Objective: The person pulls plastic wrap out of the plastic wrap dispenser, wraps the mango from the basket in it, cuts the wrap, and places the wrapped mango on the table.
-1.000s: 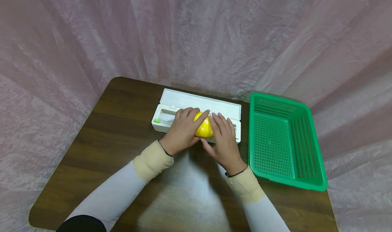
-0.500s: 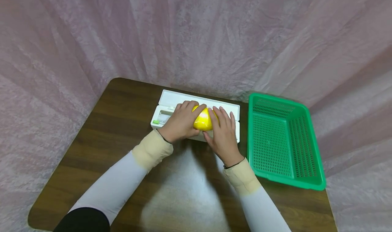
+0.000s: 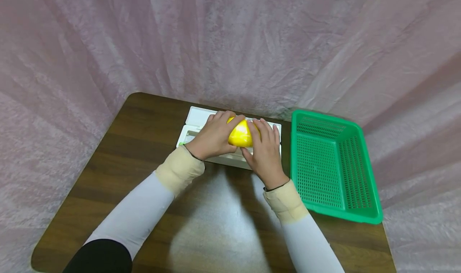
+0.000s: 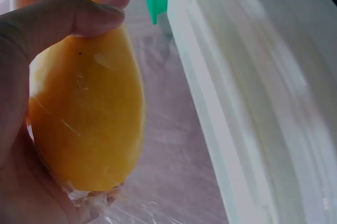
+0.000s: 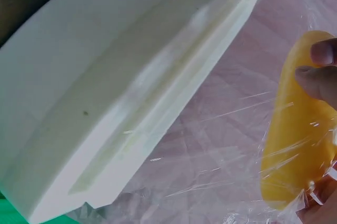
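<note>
While the left hand [image 3: 211,139] and right hand [image 3: 267,151] grip the yellow fruit [image 3: 240,134] from either end, clear of the open white dispenser box [image 3: 227,160], even tension on the transparent film [image 5: 234,110] should limit creasing.

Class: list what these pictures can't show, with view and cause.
Head: much of the white box, behind left hand, right hand and yellow object.
Left wrist: one end of the white box, cut by bottom edge.
Right wrist: part of the yellow object, cut by right edge.
</note>
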`<state>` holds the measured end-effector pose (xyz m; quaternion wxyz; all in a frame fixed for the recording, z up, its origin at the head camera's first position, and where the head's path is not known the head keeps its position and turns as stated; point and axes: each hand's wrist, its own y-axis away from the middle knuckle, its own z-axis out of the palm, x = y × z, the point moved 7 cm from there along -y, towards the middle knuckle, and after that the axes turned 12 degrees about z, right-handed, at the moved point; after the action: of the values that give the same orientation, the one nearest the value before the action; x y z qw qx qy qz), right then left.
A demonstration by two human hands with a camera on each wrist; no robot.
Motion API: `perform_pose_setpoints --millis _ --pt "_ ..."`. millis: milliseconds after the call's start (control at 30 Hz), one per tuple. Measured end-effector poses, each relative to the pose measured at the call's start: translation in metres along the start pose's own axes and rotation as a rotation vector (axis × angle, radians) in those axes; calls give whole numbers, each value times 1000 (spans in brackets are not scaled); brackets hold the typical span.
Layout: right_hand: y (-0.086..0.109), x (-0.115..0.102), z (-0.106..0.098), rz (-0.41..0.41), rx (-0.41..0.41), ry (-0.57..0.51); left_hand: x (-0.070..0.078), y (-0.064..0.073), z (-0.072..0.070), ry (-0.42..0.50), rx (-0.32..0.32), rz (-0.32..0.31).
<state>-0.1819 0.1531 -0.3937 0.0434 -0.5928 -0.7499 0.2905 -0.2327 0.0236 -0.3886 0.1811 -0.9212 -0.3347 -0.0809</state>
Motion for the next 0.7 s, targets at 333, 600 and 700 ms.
perform_pose_setpoints --millis 333,600,700 --pt "-9 -1 -12 -5 7 -7 4 -7 -17 -9 27 23" --pt "-19 -3 -22 -9 23 -17 5 -12 -29 -4 37 34" --pt "-21 -4 -26 -8 37 -25 6 -14 -34 -7 40 43"
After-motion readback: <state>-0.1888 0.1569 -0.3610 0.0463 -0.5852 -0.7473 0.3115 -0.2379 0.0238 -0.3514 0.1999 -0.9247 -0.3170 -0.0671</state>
